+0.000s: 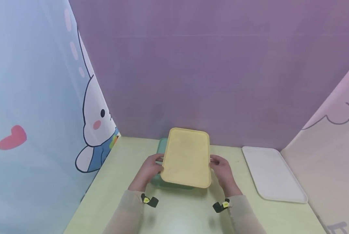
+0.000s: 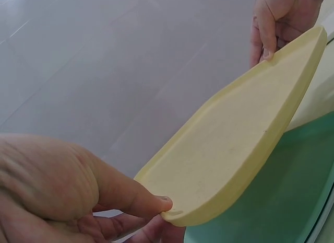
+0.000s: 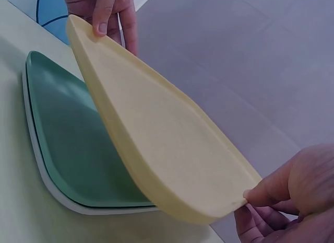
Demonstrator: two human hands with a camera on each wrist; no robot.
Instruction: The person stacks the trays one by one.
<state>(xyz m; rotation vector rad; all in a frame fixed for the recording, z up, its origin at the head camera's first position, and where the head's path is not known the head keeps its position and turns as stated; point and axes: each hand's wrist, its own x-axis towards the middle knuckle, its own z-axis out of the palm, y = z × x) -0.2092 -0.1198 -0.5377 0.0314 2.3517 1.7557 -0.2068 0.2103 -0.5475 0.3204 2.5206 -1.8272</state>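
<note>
A yellow rectangular tray [image 1: 187,157] is held up off the table between my two hands, tilted. My left hand [image 1: 149,169] pinches its left edge, thumb on the rim and fingers beneath, as the left wrist view shows. On the opposite edge my right hand [image 1: 222,170] grips in the same way, its thumb [image 3: 250,195] on the rim. Below the yellow tray lies a green tray [image 3: 68,143], partly covered by it in the head view. A whitish tray's rim [image 3: 44,175] shows directly under the green one.
A separate white tray [image 1: 275,174] lies on the pale green table [image 1: 104,195] to the right. Behind the table rises a purple wall [image 1: 192,71]. Printed panels stand at both sides, the left one [image 1: 40,81] with a cartoon rabbit and a heart.
</note>
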